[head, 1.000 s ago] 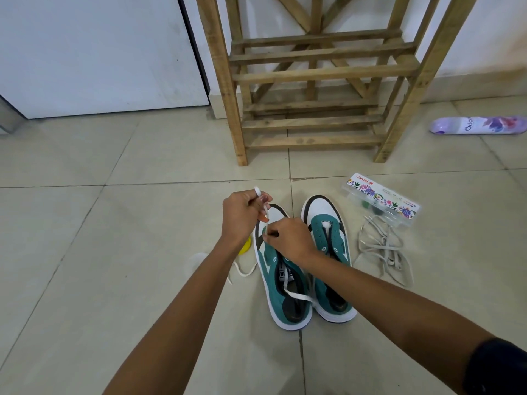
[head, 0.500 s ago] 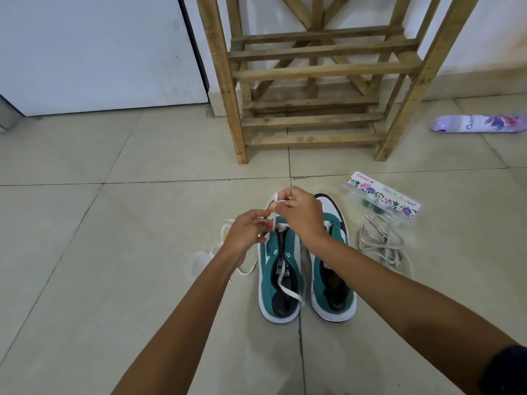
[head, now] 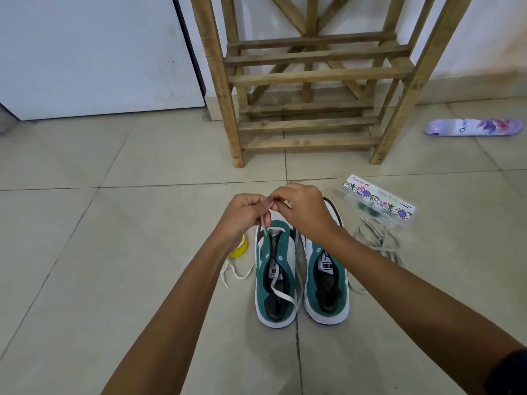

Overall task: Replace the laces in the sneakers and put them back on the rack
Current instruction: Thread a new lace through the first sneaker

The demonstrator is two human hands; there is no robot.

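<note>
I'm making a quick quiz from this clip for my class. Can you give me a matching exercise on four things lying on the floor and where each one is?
Things:
1. purple spray can
2. grey laces
3. yellow object
4. wooden rack

Places:
A. just left of the left sneaker
B. against the wall, beyond both sneakers
C. far right, lying on its side
D. right of the right sneaker, in front of the clear plastic box

Pairs: 1-C, 2-D, 3-A, 4-B
</note>
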